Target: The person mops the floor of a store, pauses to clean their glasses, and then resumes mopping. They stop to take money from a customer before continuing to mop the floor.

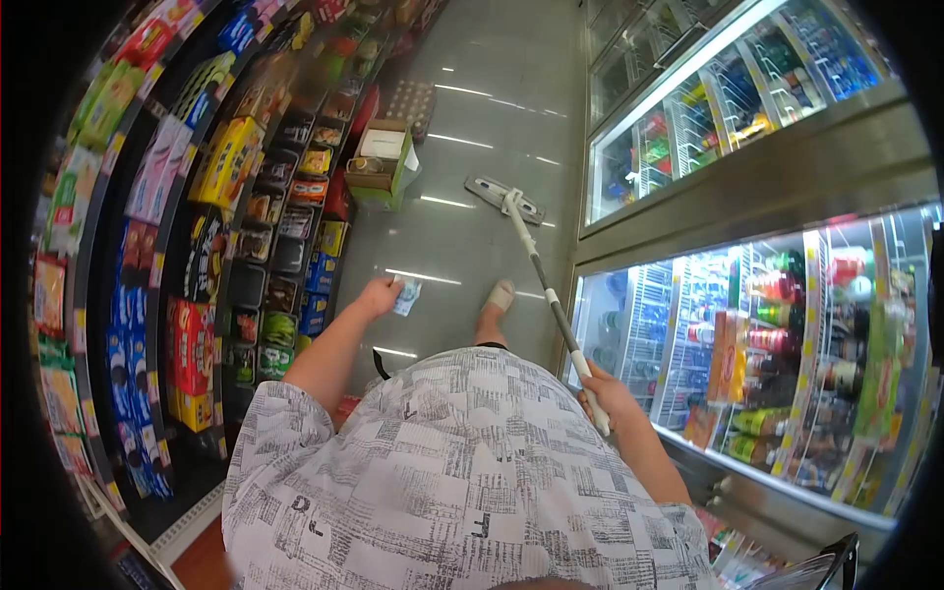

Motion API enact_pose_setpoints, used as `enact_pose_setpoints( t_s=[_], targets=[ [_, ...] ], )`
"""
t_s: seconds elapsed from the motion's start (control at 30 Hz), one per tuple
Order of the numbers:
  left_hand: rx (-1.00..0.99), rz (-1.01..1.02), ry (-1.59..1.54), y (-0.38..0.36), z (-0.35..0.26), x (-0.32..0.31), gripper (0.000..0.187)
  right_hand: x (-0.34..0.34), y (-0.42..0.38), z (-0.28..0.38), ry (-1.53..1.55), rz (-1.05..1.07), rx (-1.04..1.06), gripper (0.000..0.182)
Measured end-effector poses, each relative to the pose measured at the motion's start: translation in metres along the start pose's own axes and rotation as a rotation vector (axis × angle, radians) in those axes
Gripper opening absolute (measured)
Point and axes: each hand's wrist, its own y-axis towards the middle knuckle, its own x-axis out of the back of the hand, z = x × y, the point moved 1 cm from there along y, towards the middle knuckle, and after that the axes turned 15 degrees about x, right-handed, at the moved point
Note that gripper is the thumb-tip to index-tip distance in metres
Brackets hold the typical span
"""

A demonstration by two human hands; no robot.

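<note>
Between the fingers of my left hand (379,296) is a small, thin piece (407,296) coloured pale blue and white; I cannot tell whether it is paper or a wrapper. The hand is held out over the floor, left of my body. My right hand (611,397) is wrapped round a flat mop (563,317) near the top of its white and grey handle. The pole slants forward and left, down to the flat rectangular mop head (506,200) on the floor. One foot (500,295) in a light shoe shows beyond my patterned shirt.
Snack shelves (206,246) line my left side. An open cardboard box (381,162) stands on the floor beside them, with a pack of round-topped items (411,106) behind it. Glass-door drink fridges (747,344) run along the right. The grey tiled floor (442,256) lies between.
</note>
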Motion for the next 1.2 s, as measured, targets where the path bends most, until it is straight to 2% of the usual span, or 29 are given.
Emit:
enact_pose_setpoints(
  t_s=[0.1,0.17,0.2,0.23,0.3,0.33,0.4,0.5,0.53,0.63,0.67,0.73,0.83,0.87,0.9,1.0,1.03,1.07,1.1,1.13,1.17,1.2],
  targets=[
    [0.035,0.012,0.239,0.059,0.021,-0.002,0.047,0.003,0.072,0.066,0.008,0.023,0.024,0.062],
    [0.173,0.124,0.439,0.083,0.04,0.014,0.045,0.009,0.136,0.105,0.053,0.02,0.043,0.063],
    [0.276,0.066,0.377,0.089,0.061,0.021,0.045,0.013,0.166,0.127,0.075,0.017,0.051,0.064],
    [0.211,0.061,0.473,0.1,0.09,0.029,0.045,0.014,0.196,0.155,0.082,0.053,0.07,0.066],
    [0.422,0.058,0.273,0.112,0.112,0.048,0.046,0.013,0.25,0.217,0.094,0.126,0.103,0.069],
    [0.687,0.06,-0.032,0.117,0.106,0.06,0.046,0.008,0.271,0.253,0.087,0.108,0.09,0.069],
    [0.765,0.093,0.04,0.114,0.065,0.108,0.047,-0.002,0.307,0.324,0.065,0.069,0.06,0.071],
    [0.745,0.082,-0.246,0.156,0.037,0.131,0.047,-0.007,0.384,0.405,0.029,0.072,0.068,0.07],
    [0.779,0.017,-0.312,0.172,0.02,0.134,0.047,-0.011,0.403,0.436,0.045,0.094,0.07,0.069],
    [0.392,0.01,0.169,0.267,0.01,0.131,0.043,-0.018,0.479,0.51,0.042,0.051,0.074,0.051],
    [0.291,0.02,0.29,0.301,0.0,0.132,0.043,-0.022,0.502,0.536,0.055,0.066,0.075,0.051],
    [0.188,0.122,0.456,0.361,-0.048,0.15,0.043,-0.032,0.544,0.586,0.097,0.093,0.072,0.05],
    [0.21,0.28,0.634,0.434,-0.156,0.218,0.041,-0.039,0.608,0.647,0.118,0.052,0.076,0.051],
    [0.223,0.314,0.577,0.471,-0.182,0.243,0.041,-0.044,0.62,0.673,0.093,0.108,0.077,0.07],
    [0.111,0.226,0.678,0.523,-0.187,0.255,0.043,-0.049,0.637,0.695,0.095,0.103,0.086,0.07],
    [0.047,0.07,0.65,0.628,-0.286,0.344,0.057,-0.054,0.681,0.75,0.112,0.08,0.084,0.067],
    [0.16,-0.066,0.338,0.662,-0.319,0.374,0.056,-0.054,0.695,0.767,0.103,0.079,0.087,0.065],
    [0.04,-0.156,0.326,0.719,-0.323,0.384,0.053,-0.054,0.71,0.785,0.097,0.076,0.094,0.064],
    [0.109,-0.168,0.103,0.721,-0.381,0.422,0.05,-0.054,0.729,0.804,0.093,0.074,0.106,0.062],
    [0.108,-0.195,0.025,0.72,-0.438,0.455,0.05,-0.054,0.745,0.824,0.099,0.069,0.106,0.062],
    [0.108,-0.216,-0.057,0.73,-0.479,0.476,0.05,-0.054,0.759,0.848,0.101,0.062,0.103,0.061],
    [0.049,-0.24,-0.012,0.76,-0.504,0.488,0.048,-0.054,0.778,0.874,0.099,0.061,0.106,0.06]
  ],
)
